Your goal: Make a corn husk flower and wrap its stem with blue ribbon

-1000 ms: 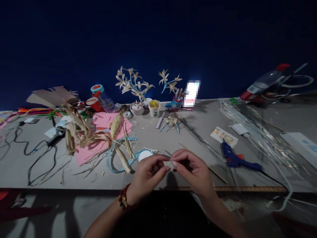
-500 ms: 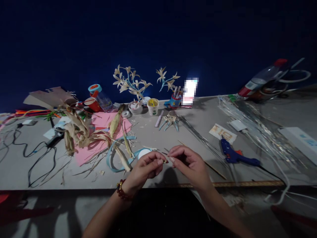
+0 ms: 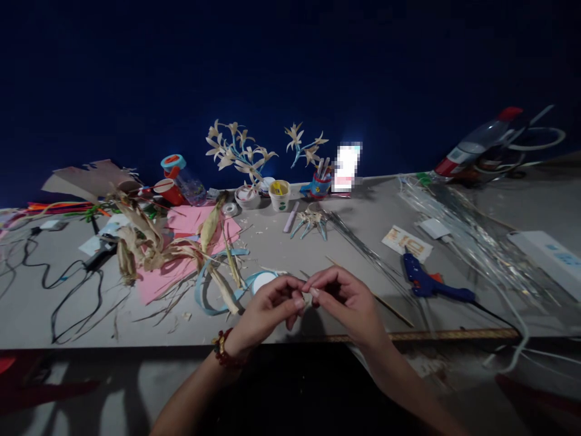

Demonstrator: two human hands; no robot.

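Near the table's front edge, my left hand (image 3: 276, 304) and my right hand (image 3: 342, 295) meet at the fingertips. Both are closed in a pinch around something small and pale, too small and hidden to name. Behind my left hand lies a light blue ribbon (image 3: 200, 289) with a white disc (image 3: 264, 281) beside it. A thin brown stick (image 3: 394, 310) lies to the right, partly under my right hand. Farther back are small blue-stemmed pieces (image 3: 309, 223), a bundle of wires (image 3: 358, 239) and a pale marker (image 3: 291, 217).
Corn husks (image 3: 152, 242) lie on pink paper (image 3: 175, 278) at left. Husk flowers (image 3: 236, 145) stand in a bowl (image 3: 247, 198) near a paper cup (image 3: 280, 197). A blue glue gun (image 3: 426, 281), plastic-wrapped wires (image 3: 476, 236) and a bottle (image 3: 476, 142) are at right.
The fingertips of both hands have come together, and the dark tip and small piece that showed between them are now mostly hidden. The view has shifted very slightly.
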